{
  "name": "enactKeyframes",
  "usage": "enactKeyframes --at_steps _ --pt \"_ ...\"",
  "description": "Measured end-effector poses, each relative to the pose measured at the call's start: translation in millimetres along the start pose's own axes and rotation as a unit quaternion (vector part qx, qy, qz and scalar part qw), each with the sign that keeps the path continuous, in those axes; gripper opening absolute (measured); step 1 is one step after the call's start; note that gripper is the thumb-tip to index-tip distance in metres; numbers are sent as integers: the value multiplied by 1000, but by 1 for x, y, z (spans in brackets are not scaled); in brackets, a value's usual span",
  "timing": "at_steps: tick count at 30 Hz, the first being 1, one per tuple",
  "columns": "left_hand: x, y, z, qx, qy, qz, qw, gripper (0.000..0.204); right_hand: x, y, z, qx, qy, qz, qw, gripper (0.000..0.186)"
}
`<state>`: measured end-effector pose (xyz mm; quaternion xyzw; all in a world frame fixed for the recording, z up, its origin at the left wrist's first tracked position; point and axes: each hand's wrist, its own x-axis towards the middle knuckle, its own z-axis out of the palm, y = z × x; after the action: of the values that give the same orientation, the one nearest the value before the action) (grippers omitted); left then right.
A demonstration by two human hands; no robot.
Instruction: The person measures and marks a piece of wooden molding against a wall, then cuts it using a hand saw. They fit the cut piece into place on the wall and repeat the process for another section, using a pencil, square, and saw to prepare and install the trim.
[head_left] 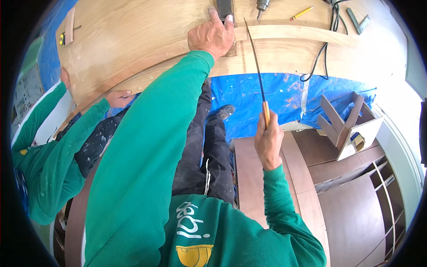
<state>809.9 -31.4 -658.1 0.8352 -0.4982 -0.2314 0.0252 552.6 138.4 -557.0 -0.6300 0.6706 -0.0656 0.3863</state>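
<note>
In my right hand [268, 140] is a handsaw [256, 58], gripped by its light wooden handle. Its thin blade, seen nearly edge-on, points away from me and crosses over a curved wooden strip [289, 32]; whether the teeth touch the wood I cannot tell. My left hand [211, 38] bears down on the strip just left of the blade. Its thumb and a finger are against a dark flat piece [224, 8]; the other fingers are partly hidden. The strip lies along the near part of a large wooden panel [133, 26].
At left, a co-worker's hand [119, 99] is at the panel's edge. A drill [262, 5], a pencil [302, 13], a black cable [318, 62], a small square [358, 21] and a tape measure [62, 38] lie on the panel. Blue sheeting [249, 89] and an open wooden box [349, 120] are nearer.
</note>
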Motion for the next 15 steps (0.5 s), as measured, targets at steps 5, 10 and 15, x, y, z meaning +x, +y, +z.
enactKeyframes --at_steps 5,10,15 --pt "3 9 -2 -8 -8 23 1000 75 143 -49 39 -61 24 -60 996 20" --pt "6 3 -3 9 0 28 1000 80 124 -46 36 -18 10 -18 1000 22" --pt "3 -1 -8 3 -28 17 999 80 -14 14 5 -11 7 9 1000 21"
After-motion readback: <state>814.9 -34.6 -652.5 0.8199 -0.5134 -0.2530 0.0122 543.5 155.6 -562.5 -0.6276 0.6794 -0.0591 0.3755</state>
